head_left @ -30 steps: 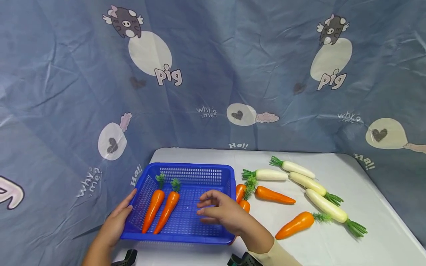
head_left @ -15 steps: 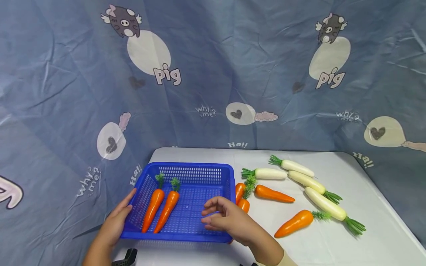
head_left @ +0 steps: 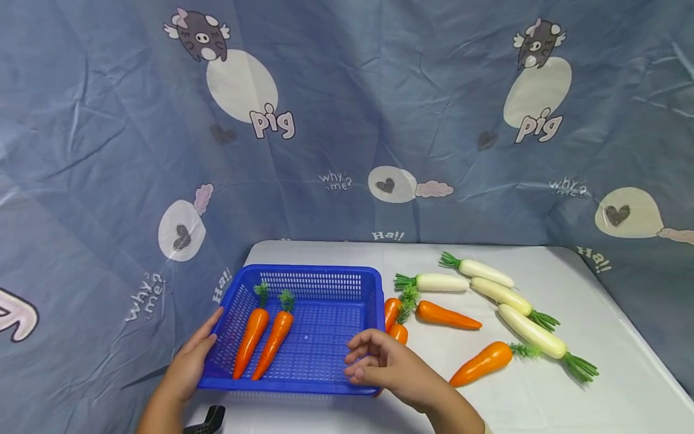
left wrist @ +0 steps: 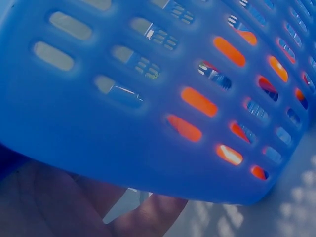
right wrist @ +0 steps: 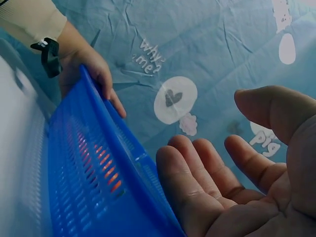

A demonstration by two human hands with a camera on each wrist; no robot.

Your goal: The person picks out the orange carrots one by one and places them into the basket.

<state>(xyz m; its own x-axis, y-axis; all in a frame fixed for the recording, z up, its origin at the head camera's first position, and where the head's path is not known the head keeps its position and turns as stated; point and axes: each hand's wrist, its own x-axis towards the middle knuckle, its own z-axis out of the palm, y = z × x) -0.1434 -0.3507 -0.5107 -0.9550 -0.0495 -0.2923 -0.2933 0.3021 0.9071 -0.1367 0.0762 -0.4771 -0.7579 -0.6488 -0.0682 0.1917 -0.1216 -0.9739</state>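
A blue plastic basket point(head_left: 320, 386) with slotted walls stands at the left of the white table. Two orange carrots with green tops, a left one point(head_left: 251, 340) and a right one point(head_left: 273, 343), lie side by side inside it. My left hand point(head_left: 187, 364) holds the basket at its left side; the right wrist view shows that hand point(right wrist: 91, 69) at the rim. Through the slots in the left wrist view, orange shows. Above the basket's front right corner hovers my right hand point(head_left: 390, 367), its fingers loosely bent and nothing in them.
Right of the basket lie more carrots: one point(head_left: 449, 316) beside two partly hidden ones point(head_left: 398, 333), and another point(head_left: 482, 363) nearer the front. Several white radishes point(head_left: 490, 274) with green tops lie farther back and right. A blue printed cloth point(head_left: 336, 120) surrounds the table point(head_left: 612, 319).
My right hand has drawn back to the right and toward the front, from over the basket's inside to its front right corner. The left hand and the carrots stay put.
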